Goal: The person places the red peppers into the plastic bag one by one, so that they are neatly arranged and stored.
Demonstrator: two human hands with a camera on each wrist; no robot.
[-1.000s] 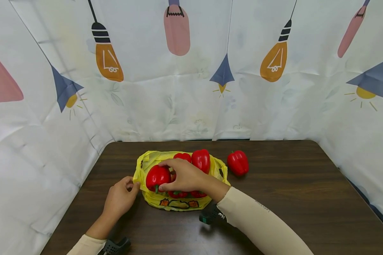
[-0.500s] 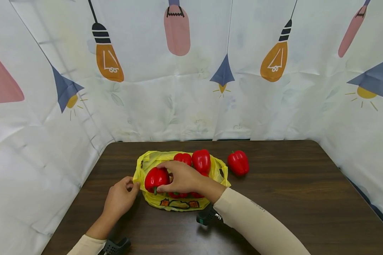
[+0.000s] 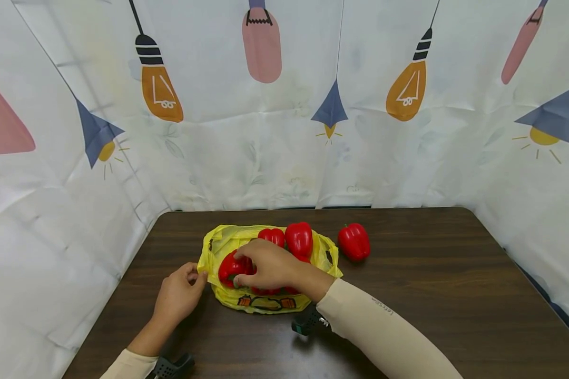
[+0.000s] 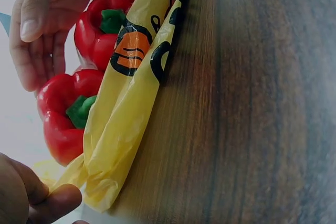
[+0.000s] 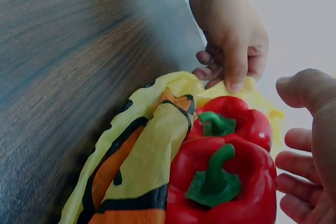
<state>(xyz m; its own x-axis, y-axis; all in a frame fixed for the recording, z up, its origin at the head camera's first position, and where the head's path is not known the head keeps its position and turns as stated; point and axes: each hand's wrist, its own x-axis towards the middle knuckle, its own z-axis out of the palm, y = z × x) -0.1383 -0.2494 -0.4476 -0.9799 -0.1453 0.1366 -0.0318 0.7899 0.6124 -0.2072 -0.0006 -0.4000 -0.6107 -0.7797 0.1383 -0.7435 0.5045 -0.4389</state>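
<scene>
A yellow plastic bag lies with its mouth spread, holding several red bell peppers. My left hand pinches the bag's left edge between thumb and fingers. Inside the bag's left end sits a red bell pepper, its green stem facing the near side. Over it is my right hand, and the wrist views show its fingers apart from the pepper. The left wrist view shows this bell pepper beside another with a green stem. The right hand partly hides the peppers in the middle.
One more red bell pepper lies on the dark wooden table, right of the bag. A white curtain printed with lamps hangs behind and at both sides. Dark wrist cameras are strapped to both arms.
The right hand has lowered the red bell pepper into the bag's left end and let go of it, its fingers now loosened. The left hand stays at the bag's edge.
</scene>
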